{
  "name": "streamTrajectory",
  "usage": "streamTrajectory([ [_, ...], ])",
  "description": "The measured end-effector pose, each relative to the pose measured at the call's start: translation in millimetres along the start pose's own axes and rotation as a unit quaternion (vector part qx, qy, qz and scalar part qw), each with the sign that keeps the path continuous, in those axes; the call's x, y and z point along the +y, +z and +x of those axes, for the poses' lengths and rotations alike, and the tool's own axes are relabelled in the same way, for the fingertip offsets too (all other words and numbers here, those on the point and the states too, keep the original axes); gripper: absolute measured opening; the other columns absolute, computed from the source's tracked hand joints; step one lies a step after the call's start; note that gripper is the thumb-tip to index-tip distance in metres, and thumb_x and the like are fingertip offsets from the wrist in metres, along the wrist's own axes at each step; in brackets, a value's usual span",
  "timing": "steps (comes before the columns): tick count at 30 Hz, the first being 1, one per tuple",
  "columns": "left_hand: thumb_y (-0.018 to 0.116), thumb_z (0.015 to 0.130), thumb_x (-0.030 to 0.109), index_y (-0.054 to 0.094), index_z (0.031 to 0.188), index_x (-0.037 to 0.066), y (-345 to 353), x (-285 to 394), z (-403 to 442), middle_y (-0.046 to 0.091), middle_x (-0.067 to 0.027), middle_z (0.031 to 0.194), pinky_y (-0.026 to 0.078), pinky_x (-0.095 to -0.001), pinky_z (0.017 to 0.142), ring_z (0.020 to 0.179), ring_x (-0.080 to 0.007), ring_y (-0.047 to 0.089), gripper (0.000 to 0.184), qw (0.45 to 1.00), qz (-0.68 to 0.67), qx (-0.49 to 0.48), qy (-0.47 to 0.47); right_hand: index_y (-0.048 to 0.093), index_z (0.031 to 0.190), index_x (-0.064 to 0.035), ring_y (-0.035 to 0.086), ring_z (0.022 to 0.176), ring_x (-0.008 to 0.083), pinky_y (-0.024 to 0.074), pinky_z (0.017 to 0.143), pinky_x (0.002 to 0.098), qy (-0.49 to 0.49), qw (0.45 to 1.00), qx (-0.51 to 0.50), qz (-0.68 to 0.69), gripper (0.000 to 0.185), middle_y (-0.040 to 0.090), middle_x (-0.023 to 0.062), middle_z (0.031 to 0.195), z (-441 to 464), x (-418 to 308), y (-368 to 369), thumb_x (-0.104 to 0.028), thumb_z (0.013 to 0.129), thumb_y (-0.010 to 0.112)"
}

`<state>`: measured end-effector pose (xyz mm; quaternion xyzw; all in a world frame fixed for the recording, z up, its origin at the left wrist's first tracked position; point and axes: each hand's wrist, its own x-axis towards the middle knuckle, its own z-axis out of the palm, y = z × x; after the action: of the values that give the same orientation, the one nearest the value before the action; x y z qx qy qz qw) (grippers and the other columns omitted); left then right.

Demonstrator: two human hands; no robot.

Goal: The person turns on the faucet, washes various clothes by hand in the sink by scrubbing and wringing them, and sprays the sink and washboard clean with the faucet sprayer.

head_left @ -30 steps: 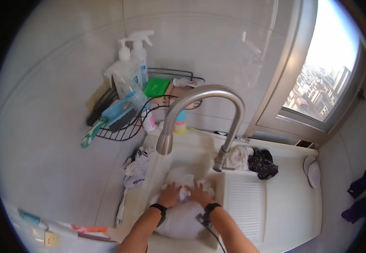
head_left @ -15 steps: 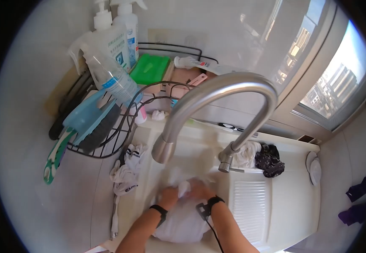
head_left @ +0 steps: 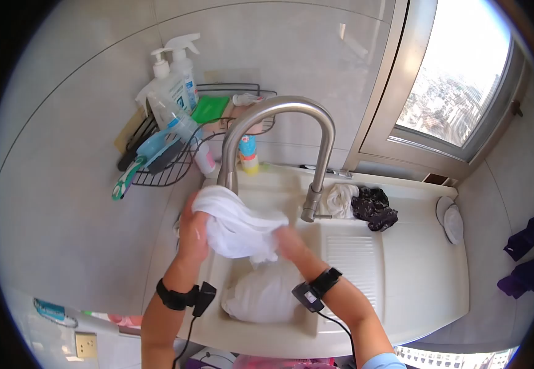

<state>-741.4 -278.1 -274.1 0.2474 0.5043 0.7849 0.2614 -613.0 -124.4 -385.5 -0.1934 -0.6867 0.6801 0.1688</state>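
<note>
Between my two hands a bunched white cloth (head_left: pixel 233 224) is raised over the sink basin, just under the faucet's spout. My left hand (head_left: pixel 194 229) is closed on its left side. At the lower right end of the cloth, my right hand (head_left: pixel 289 243) grips it too, slightly smeared by motion. Below them, a heap of pale wet fabric (head_left: pixel 266 294) lies in the basin. The curved metal faucet (head_left: pixel 279 107) stands behind, its spout end close to the cloth. Whether water runs cannot be made out.
A wire rack (head_left: pixel 171 175) on the left wall holds bottles, brushes and a green box (head_left: pixel 210 109). On the sink's back ledge lie a white cloth bundle (head_left: pixel 342 200) and a dark patterned cloth (head_left: pixel 373 208). The ribbed washboard (head_left: pixel 350 261) is right of the basin.
Both hands have come up out of the basin, lifting the white cloth toward the spout. The view has shifted back, showing more of the window and the sink's front edge.
</note>
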Motion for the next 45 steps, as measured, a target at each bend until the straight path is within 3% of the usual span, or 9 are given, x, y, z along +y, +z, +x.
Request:
streamTrajectory([
  [3,0.048,0.082,0.020,0.047,0.114,0.003,-11.3,-5.1,-17.2,0.056,-0.0079,0.103,0.043,-0.0320,0.085,0.095,-0.0216,0.054,0.036,0.974,-0.160,0.029,-0.155,0.052,0.109,-0.0004,0.057,0.086,0.0176,0.0437,0.079,0.0294,0.067,0.951,0.029,0.301,0.033,0.059,0.0098,0.098,-9.9,-84.8,12.8,-0.007,0.077,0.051],
  [10,0.047,0.085,0.033,0.048,0.114,0.006,-19.8,-105.1,-24.2,0.054,-0.0065,0.109,0.045,-0.0357,0.085,0.098,-0.0202,0.054,0.040,0.897,-0.370,-0.125,-0.208,0.056,0.098,-0.0004,0.059,0.079,0.0153,0.0476,0.068,0.0292,-0.123,0.991,0.038,0.023,0.027,0.062,0.0115,0.088,-12.3,-91.9,63.9,-0.007,0.071,0.057],
  [17,0.051,0.072,0.010,0.051,0.102,0.000,-35.7,-79.2,-10.1,0.057,-0.0080,0.096,0.048,-0.0329,0.078,0.090,-0.0205,0.056,0.032,0.978,-0.064,-0.023,-0.196,0.060,0.089,0.0015,0.060,0.084,0.0240,0.0449,0.076,0.0345,0.090,0.978,0.117,-0.148,0.024,0.062,0.0160,0.085,14.5,-28.5,-16.7,-0.012,0.069,0.059],
  [19,0.045,0.066,0.002,0.050,0.096,0.000,-46.0,-82.7,1.9,0.057,-0.0103,0.088,0.045,-0.0314,0.075,0.083,-0.0217,0.056,0.031,0.983,0.109,0.065,-0.132,0.058,0.094,0.0011,0.056,0.092,0.0292,0.0435,0.079,0.0380,-0.076,0.928,0.148,-0.335,0.029,0.059,0.0178,0.090,28.4,37.0,-45.2,-0.011,0.068,0.057],
  [22,0.043,0.065,-0.004,0.047,0.099,0.001,-71.3,-134.3,7.1,0.054,-0.0176,0.089,0.041,-0.0337,0.077,0.085,-0.0281,0.054,0.035,0.896,0.429,0.114,0.010,0.051,0.108,-0.0049,0.048,0.103,0.0344,0.0407,0.084,0.0446,0.043,0.930,0.099,-0.351,0.041,0.052,0.0189,0.104,15.2,68.8,-43.5,-0.011,0.068,0.055],
  [29,0.056,0.066,0.006,0.037,0.126,0.016,-114.3,-313.3,-47.6,0.037,-0.0165,0.125,0.034,-0.0472,0.092,0.112,-0.0369,0.039,0.064,0.629,0.744,-0.223,0.036,0.017,0.135,-0.0183,0.004,0.127,0.0449,0.0237,0.086,0.0688,0.191,0.786,-0.113,-0.576,0.086,0.006,0.0153,0.141,-5.1,162.7,-8.5,-0.039,0.066,0.064],
  [32,0.061,0.067,0.021,0.030,0.130,0.009,-74.7,-277.4,-20.0,0.023,-0.0158,0.137,0.019,-0.0456,0.103,0.126,-0.0378,0.018,0.072,0.589,0.719,-0.303,-0.213,0.011,0.137,-0.0208,-0.001,0.127,0.0459,0.0174,0.088,0.0702,0.250,0.772,-0.156,-0.563,0.102,0.002,0.0177,0.141,9.2,167.7,13.2,-0.053,0.058,0.067],
  [41,0.054,0.073,0.017,0.045,0.114,0.003,-96.0,-348.1,16.0,0.041,-0.0181,0.123,0.026,-0.0422,0.098,0.117,-0.0340,0.036,0.044,0.587,0.764,-0.264,-0.026,0.030,0.131,-0.0113,0.020,0.124,0.0423,0.0180,0.094,0.0611,0.024,0.799,-0.123,-0.589,0.093,0.030,0.0179,0.132,57.7,265.4,12.8,-0.046,0.053,0.070],
  [45,0.061,0.071,0.025,0.050,0.110,0.003,-121.3,-342.7,-5.0,0.051,-0.0186,0.112,0.035,-0.0385,0.090,0.107,-0.0313,0.047,0.046,0.674,0.689,-0.259,-0.062,0.034,0.129,-0.0109,0.027,0.122,0.0362,0.0232,0.099,0.0485,-0.030,0.792,-0.220,-0.569,0.085,0.037,0.0174,0.128,68.9,227.2,-16.6,-0.042,0.057,0.068],
])
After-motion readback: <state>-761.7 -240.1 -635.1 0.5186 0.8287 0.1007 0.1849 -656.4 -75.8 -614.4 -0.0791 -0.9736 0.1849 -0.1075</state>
